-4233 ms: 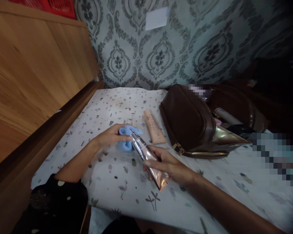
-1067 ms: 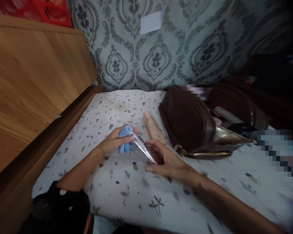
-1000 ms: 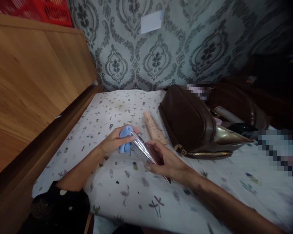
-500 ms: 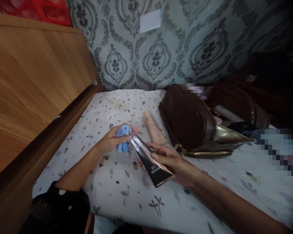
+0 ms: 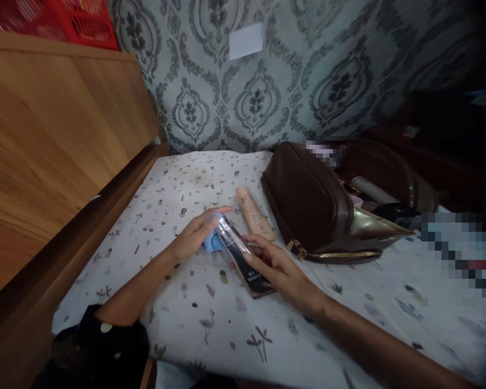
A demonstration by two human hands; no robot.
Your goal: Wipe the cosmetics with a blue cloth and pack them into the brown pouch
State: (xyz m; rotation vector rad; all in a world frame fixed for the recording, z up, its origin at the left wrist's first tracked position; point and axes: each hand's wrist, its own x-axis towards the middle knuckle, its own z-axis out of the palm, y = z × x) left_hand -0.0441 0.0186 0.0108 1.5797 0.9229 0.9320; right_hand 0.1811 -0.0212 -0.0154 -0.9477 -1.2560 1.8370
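My right hand (image 5: 273, 265) is closed around a cosmetic tube (image 5: 245, 259) with a dark printed face and a shiny silver cap end. The tube slants, its cap end pointing up and left. At that end my left hand (image 5: 196, 235) holds a blue cloth (image 5: 213, 240) against the cap, with part of the cloth hidden under the fingers. Just beyond my right hand, a beige tube (image 5: 254, 213) lies on the patterned sheet (image 5: 194, 178).
An open brown bag (image 5: 308, 200) with a gold lining and zip lies to the right, cosmetics showing inside. A wooden cabinet (image 5: 65, 102) stands at the left with a red basket (image 5: 91, 24) on top. Patterned wallpaper (image 5: 255, 102) covers the wall behind.
The tube has been turned in my right hand, from its shiny side to its dark printed face. My left hand with the cloth has shifted over the cap end.
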